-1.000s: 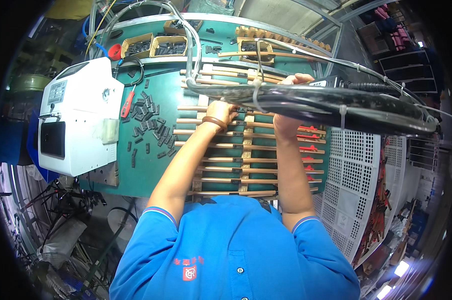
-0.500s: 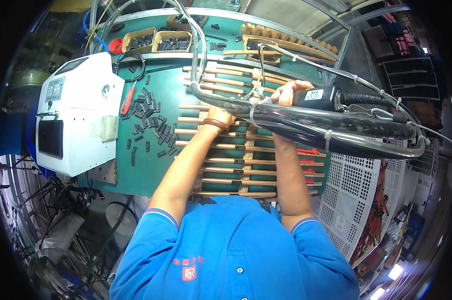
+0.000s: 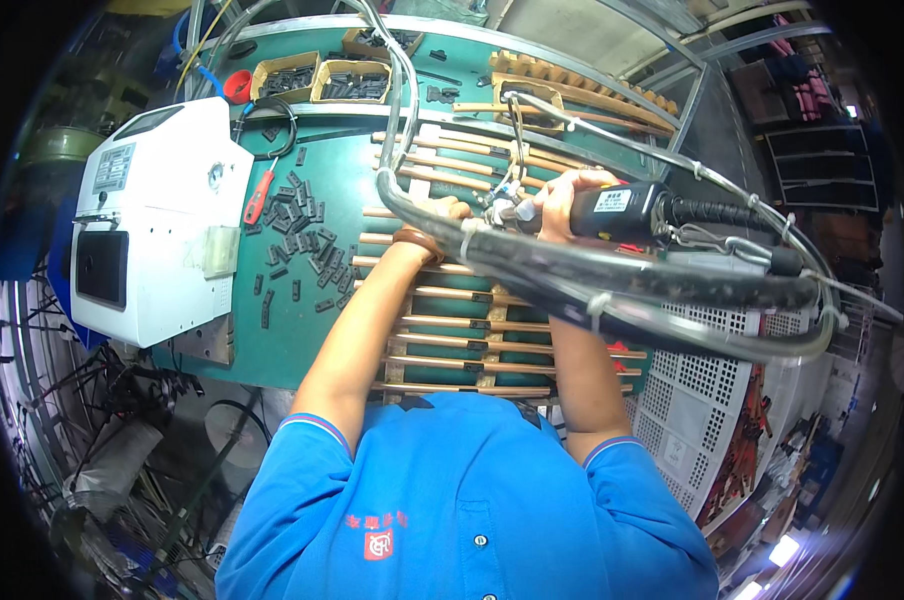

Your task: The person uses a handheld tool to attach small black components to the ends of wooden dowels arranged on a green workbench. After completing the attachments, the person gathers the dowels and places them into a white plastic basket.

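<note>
My right hand (image 3: 560,205) is wrapped around a black handheld power screwdriver (image 3: 617,212), whose silver nose (image 3: 512,211) points left toward my left hand. My left hand (image 3: 442,212) lies curled over the row of copper-coloured rods (image 3: 442,320), close to the screwdriver's nose. A bundle of clear and black hoses (image 3: 632,280) crosses in front, and whatever my left fingers pinch is hidden. The rods lie side by side across wooden supports, with small black pieces on them. Red parts (image 3: 622,350) sit at the right ends of some rods.
On the green table (image 3: 272,345), many loose black pieces (image 3: 307,235) lie scattered beside a red-handled screwdriver (image 3: 260,197). A white machine (image 3: 157,225) stands at left. Boxes of black parts (image 3: 352,82) and a notched wooden rack (image 3: 582,85) are at the back; white perforated crates (image 3: 687,400) stand right.
The hose bundle has swung lower. My right hand and the power screwdriver have shifted slightly, bringing the silver nose into sight. My left hand has moved a little left and away from me.
</note>
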Available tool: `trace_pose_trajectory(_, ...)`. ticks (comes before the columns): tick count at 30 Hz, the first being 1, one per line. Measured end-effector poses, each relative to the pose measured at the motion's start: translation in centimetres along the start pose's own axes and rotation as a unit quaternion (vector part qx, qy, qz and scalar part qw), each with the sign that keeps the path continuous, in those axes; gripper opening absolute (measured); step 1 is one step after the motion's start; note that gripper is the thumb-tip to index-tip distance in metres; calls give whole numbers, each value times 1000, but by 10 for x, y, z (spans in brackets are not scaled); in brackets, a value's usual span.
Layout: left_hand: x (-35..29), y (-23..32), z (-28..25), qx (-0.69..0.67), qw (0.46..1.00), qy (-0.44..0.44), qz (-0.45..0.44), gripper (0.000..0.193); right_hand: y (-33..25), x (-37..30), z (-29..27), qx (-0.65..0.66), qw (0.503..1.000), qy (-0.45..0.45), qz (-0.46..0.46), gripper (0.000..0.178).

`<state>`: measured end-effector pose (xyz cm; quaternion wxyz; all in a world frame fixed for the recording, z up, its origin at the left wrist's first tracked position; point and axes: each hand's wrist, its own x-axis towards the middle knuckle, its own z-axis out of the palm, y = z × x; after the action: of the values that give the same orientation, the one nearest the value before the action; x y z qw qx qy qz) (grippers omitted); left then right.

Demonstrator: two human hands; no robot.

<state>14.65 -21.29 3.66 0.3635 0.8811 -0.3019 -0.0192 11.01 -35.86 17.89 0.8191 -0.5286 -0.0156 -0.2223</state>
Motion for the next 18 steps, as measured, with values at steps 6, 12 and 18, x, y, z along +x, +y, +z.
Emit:
trace_pose_trajectory(6,0,-10,6,-34,999,-25,-8,20,2,0,-3,-4,1000,-9,0,26)
trace_pose_trajectory(12,1,2,-6,-19,1000,-17,-13,23,10,-1,-9,19,999,-30,26,25)
trace_pose_trajectory(18,-7,-15,14,-87,994,-44,-47,24,21,-5,-16,73,992,-59,86,25)
